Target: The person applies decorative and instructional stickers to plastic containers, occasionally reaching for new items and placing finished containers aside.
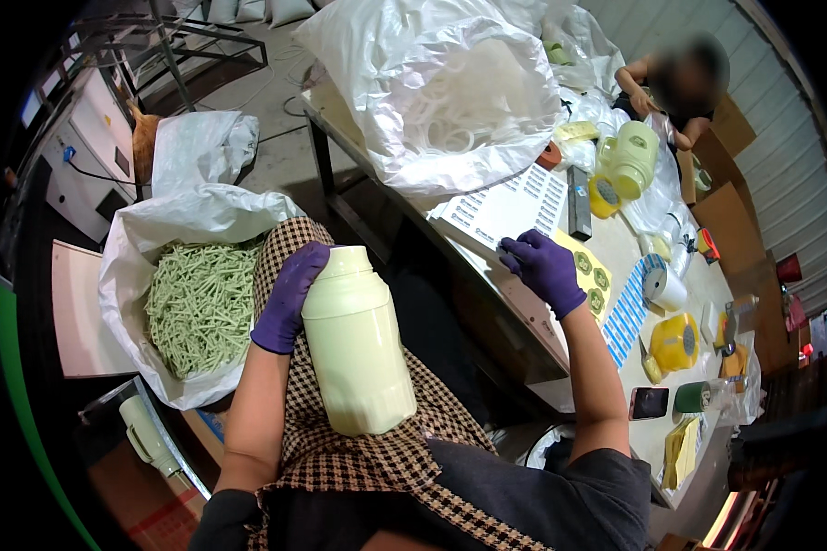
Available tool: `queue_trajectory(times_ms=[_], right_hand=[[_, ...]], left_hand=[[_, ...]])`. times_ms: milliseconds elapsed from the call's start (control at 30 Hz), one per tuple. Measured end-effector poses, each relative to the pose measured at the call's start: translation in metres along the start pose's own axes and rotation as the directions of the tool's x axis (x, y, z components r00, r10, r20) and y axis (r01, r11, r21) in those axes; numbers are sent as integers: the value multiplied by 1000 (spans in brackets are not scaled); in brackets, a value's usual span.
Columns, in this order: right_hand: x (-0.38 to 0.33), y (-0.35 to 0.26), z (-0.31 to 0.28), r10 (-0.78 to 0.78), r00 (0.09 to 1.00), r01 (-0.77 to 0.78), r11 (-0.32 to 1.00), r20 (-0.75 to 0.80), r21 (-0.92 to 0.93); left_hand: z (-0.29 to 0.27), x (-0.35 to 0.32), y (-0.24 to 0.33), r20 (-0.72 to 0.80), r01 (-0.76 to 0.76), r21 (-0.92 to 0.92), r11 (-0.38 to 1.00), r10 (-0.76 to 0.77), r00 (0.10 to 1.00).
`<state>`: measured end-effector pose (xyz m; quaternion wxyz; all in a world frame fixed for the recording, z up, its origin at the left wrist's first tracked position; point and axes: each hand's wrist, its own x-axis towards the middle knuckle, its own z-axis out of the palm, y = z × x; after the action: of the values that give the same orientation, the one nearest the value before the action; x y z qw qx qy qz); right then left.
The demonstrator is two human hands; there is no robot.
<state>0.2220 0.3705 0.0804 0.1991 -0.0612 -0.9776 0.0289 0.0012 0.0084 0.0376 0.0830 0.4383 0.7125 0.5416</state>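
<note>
My left hand (289, 296), in a purple glove, grips the shoulder of a pale green flask body (356, 344) that stands upright on my checked lap. My right hand (542, 268), also gloved in purple, reaches to the table edge and its fingertips pinch at a white sheet of small labels (510, 207). Just right of that hand lies a yellow sheet of round stickers (590, 273).
A white sack of green plastic pieces (200, 303) stands open at my left. On the table (616, 234) are a large bag of white rings (450, 92), a green jug (636, 158), yellow lids (675, 342), blue label strips (629, 312) and a phone (648, 402). Another person (675, 87) sits at the far end.
</note>
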Motion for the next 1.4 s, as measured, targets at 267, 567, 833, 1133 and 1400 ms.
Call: queue_trajectory(times_ms=[267, 567, 833, 1133, 1400], right_hand=[[6, 0, 15, -39, 999, 39, 995, 1, -94], [6, 5, 22, -58, 998, 59, 991, 7, -117], [17, 5, 5, -28, 974, 14, 998, 224, 63], [35, 84, 20, 292, 646, -549, -464, 705, 695], [15, -113, -50, -106, 927, 255, 882, -360, 397]], left_hand=[[3, 0, 16, -60, -114, 56, 992, 117, 991], [24, 17, 33, 61, 321, -440, 838, -329, 942], [39, 25, 23, -99, 185, -166, 969, -203, 974], [28, 21, 20, -197, 89, -185, 979, -126, 972], [-28, -21, 113, 66, 338, -373, 864, -339, 938]])
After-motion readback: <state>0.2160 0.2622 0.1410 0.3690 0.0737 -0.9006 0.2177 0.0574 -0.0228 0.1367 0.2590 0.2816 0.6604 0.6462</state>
